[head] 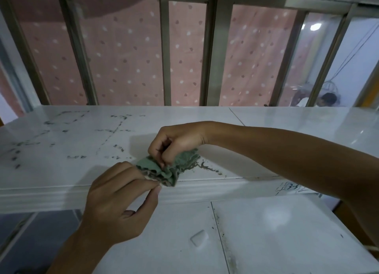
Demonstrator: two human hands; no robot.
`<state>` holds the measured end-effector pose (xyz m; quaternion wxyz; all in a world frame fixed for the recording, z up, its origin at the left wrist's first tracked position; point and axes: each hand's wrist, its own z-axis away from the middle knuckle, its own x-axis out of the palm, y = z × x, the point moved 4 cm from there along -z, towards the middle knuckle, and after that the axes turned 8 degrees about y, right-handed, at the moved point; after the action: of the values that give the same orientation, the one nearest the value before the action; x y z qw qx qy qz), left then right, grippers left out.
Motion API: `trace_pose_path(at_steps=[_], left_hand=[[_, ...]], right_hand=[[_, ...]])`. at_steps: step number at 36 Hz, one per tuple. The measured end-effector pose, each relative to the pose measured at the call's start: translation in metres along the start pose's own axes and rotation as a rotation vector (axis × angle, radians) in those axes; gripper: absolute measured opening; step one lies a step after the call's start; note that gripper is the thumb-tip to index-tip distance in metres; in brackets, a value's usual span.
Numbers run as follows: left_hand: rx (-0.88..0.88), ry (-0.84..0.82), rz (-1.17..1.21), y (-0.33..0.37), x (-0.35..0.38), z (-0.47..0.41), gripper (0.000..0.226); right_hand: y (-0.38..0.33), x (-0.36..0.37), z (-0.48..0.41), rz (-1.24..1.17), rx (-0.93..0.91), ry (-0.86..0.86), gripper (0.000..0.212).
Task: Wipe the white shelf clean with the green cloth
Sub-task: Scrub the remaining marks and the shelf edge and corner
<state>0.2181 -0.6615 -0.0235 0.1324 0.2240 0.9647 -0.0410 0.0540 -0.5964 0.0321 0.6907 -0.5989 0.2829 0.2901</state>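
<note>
Both hands hold the green cloth (149, 166): the right hand (180, 139) bunches it from above with curled fingers, while the left hand (117, 195) pinches its near corner between thumb and fingertips. The cloth lies crumpled at the front edge of the white shelf (287, 119), with a dark grime streak (209, 168) at its 3 o'clock and grey smudges (114, 130) toward its 10 o'clock.

Just one cam here, strapped to the person's head, wide-angle, pointing forward and tilted down. It's pretty close over the white shelf (184, 114), front edge mid-frame, with the window bars (165, 48) straight ahead up top.
</note>
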Motion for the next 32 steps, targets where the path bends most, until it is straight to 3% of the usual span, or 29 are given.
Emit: trace_pose_path(at_steps=[13, 20, 32], left_hand=[[0.031, -0.013, 0.037, 0.003, 0.005, -0.004, 0.015], [0.107, -0.078, 0.040, 0.007, 0.020, -0.002, 0.018], [0.095, -0.067, 0.127, -0.003, 0.011, -0.002, 0.017]], right_hand=[[0.012, 0.002, 0.048, -0.005, 0.092, 0.128, 0.007], [0.010, 0.014, 0.085, 0.377, 0.142, 0.323, 0.008], [-0.011, 0.048, 0.133, 0.452, 0.163, 0.505, 0.007]])
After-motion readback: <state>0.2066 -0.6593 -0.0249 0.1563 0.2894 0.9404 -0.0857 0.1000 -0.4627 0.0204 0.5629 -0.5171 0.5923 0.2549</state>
